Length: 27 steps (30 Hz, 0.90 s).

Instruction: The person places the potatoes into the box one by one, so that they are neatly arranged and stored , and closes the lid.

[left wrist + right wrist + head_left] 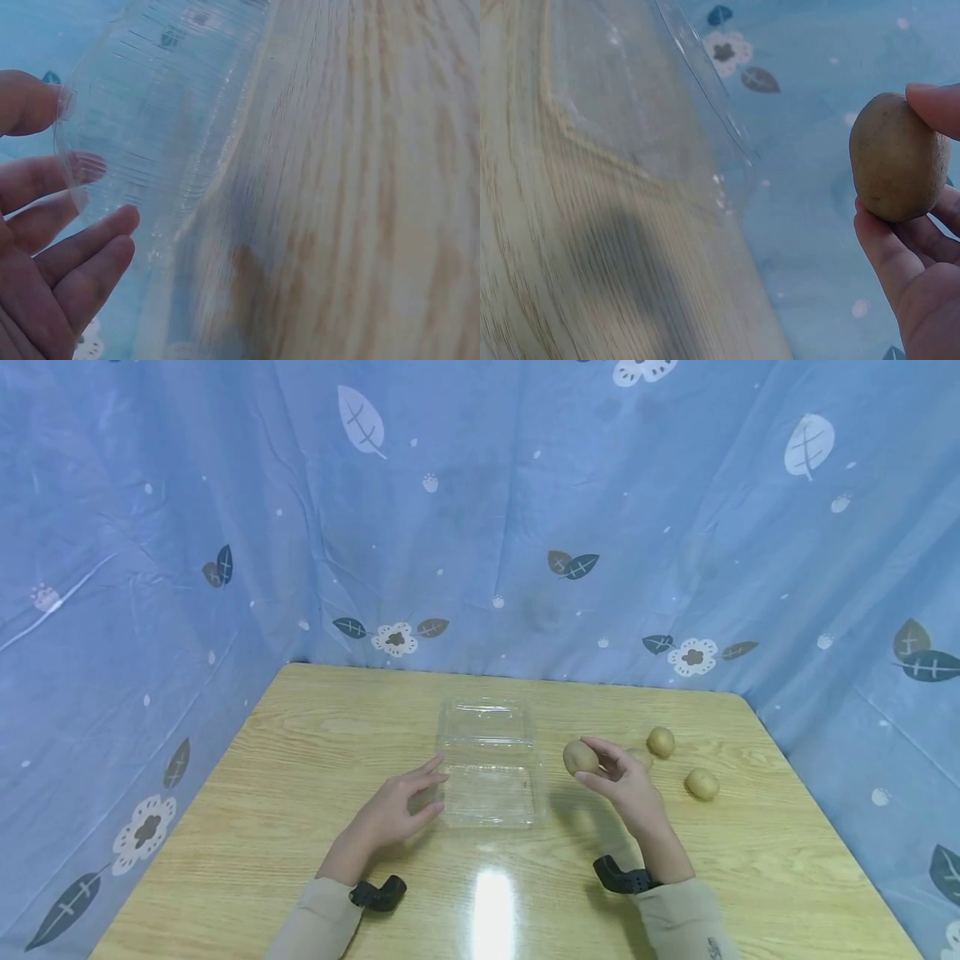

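1. Container, clear and hinged, lies unfolded on the table; laid flat this way, both halves are reachable from above.
2. Left hand: at the container's left edge, fingers spread and relaxed, gripping nothing. Fingertips lie close about the rim; actual contact cannot be confirmed. The placement would suit steadying so light a thing.
3. Right hand: right of the container, digits closed only to the width of one potato, pinched from opposite sides.
4. Held potato: just right of the container, above the table. The fingertip hold leaves much of its surface uncovered and, in my judgement, easy to release.
5. Loose potatoes: one and another well right of the container; a third, partly hidden behind the right hand. Their rounded forms could roll if knocked.
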Each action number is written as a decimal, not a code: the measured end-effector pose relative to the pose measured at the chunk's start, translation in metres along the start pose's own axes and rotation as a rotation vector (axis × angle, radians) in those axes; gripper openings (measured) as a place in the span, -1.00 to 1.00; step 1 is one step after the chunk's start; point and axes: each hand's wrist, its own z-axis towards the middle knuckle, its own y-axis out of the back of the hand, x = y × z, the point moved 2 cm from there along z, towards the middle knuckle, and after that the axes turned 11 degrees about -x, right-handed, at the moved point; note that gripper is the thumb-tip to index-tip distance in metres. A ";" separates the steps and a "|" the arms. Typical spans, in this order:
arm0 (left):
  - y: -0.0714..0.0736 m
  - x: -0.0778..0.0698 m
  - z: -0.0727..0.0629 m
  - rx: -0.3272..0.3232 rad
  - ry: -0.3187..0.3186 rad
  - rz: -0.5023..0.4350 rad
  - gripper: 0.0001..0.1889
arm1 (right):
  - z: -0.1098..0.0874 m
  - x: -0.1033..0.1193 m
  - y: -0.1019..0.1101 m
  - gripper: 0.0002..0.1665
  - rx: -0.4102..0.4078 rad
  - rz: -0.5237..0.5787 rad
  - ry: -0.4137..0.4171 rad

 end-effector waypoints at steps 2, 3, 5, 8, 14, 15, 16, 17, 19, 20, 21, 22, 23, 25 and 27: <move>0.000 0.000 0.000 -0.003 -0.001 -0.004 -0.55 | 0.002 0.000 -0.004 -0.31 0.007 0.024 -0.008; 0.000 0.000 0.000 -0.003 -0.002 -0.005 -0.55 | 0.003 0.000 -0.007 -0.31 0.010 0.031 -0.007; 0.000 0.000 0.000 -0.006 -0.006 -0.009 -0.55 | 0.005 0.001 -0.011 -0.31 0.017 0.039 -0.002; 0.001 -0.001 0.000 -0.002 -0.004 -0.015 -0.55 | 0.008 0.002 -0.017 -0.30 0.034 0.049 -0.007; 0.002 -0.001 0.001 0.017 0.008 -0.015 -0.55 | 0.013 0.006 -0.033 -0.28 0.080 0.061 -0.031; 0.002 -0.001 0.001 0.018 0.009 -0.015 -0.55 | 0.014 0.007 -0.037 -0.28 0.087 0.061 -0.036; 0.002 -0.001 0.001 0.019 0.009 -0.012 -0.55 | 0.015 0.009 -0.040 -0.28 0.091 0.060 -0.037; 0.002 -0.001 0.001 0.021 0.010 -0.009 -0.55 | 0.016 0.010 -0.044 -0.29 0.099 0.056 -0.037; 0.002 -0.001 0.001 0.019 0.012 -0.004 -0.55 | 0.018 0.013 -0.052 -0.29 0.117 0.049 -0.040; 0.003 -0.001 0.001 0.017 0.014 -0.003 -0.54 | 0.020 0.014 -0.055 -0.28 0.123 0.039 -0.042; 0.003 -0.001 0.002 0.015 0.013 -0.001 -0.54 | 0.021 0.015 -0.059 -0.28 0.132 0.036 -0.047; 0.003 -0.001 0.002 0.015 0.014 0.002 -0.54 | 0.022 0.015 -0.062 -0.28 0.138 0.036 -0.050; 0.003 -0.001 0.002 0.015 0.017 0.003 -0.54 | 0.024 0.016 -0.066 -0.28 0.146 0.038 -0.056; 0.003 -0.002 0.002 0.017 0.018 0.004 -0.54 | 0.026 0.017 -0.073 -0.29 0.152 0.039 -0.071; 0.004 -0.002 0.002 0.021 0.020 0.005 -0.54 | 0.028 0.018 -0.079 -0.28 0.161 0.051 -0.081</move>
